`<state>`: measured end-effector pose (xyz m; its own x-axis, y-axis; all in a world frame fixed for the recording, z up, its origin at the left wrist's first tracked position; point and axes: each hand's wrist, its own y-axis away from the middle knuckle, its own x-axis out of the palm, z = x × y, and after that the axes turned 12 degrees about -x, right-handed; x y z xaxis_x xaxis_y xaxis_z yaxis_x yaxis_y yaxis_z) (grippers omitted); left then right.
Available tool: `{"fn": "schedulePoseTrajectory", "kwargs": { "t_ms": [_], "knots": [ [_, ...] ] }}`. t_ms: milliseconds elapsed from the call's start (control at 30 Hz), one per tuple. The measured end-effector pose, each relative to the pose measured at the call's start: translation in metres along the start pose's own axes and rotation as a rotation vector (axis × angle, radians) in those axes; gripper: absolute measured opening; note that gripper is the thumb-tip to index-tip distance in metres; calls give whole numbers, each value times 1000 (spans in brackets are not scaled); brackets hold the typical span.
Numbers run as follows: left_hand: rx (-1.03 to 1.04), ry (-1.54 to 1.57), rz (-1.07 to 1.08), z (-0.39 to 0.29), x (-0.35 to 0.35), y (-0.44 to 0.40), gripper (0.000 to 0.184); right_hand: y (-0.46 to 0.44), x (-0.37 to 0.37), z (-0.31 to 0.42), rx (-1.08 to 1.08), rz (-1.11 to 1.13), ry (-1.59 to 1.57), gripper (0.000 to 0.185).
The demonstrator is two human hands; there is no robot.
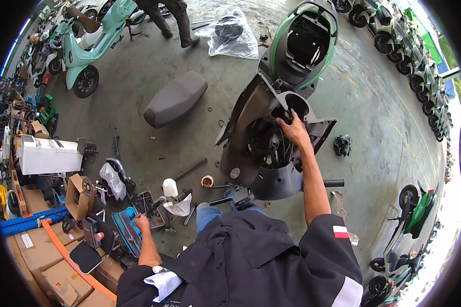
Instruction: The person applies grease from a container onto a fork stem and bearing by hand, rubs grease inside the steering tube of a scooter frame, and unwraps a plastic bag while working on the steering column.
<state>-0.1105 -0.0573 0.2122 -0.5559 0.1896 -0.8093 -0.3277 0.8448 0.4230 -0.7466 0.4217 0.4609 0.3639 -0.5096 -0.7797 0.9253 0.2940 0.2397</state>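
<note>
In the head view a partly dismantled dark scooter stands in front of me, its seat off and inner parts exposed. My right hand reaches over the handlebar into the body opening, thumb and fingers apart, fingertips at the rim of a dark round recess. Whether they touch a small part there is hard to see. Low on the left, my left hand is closed at the edge of a blue tool case; what it holds, if anything, I cannot make out.
A grey scooter seat lies on the floor. Near my knees are a small cup and a white plastic piece. Cardboard boxes fill the lower left. A person stands beyond, near a mint scooter. Several scooters line the right.
</note>
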Motion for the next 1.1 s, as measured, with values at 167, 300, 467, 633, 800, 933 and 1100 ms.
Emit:
{"fn": "schedulePoseTrajectory", "kwargs": {
  "t_ms": [167, 300, 467, 633, 800, 933, 1100],
  "knots": [
    [-7, -35, 2, -1, 2, -11, 28, -7, 9, -2, 48, 32, 10, 101],
    [-25, -23, 12, -3, 0, -6, 28, -6, 11, 2, -24, 65, 132, 94],
    [-119, 16, 40, -12, -5, 11, 27, 10, 3, 6, -69, 79, 140, 88],
    [-34, -72, -6, 1, -2, -7, 27, 0, 11, -8, 29, -45, 134, 90],
    [-61, 43, 35, -7, -4, 3, 29, 4, 11, -12, -53, 74, 162, 87],
    [-43, 15, 41, -3, -2, -8, 28, 10, 11, -17, -170, 3, 81, 82],
    [-50, 13, 43, -7, -2, -4, 29, 5, 12, -17, -34, -78, 124, 81]
  ]
}}
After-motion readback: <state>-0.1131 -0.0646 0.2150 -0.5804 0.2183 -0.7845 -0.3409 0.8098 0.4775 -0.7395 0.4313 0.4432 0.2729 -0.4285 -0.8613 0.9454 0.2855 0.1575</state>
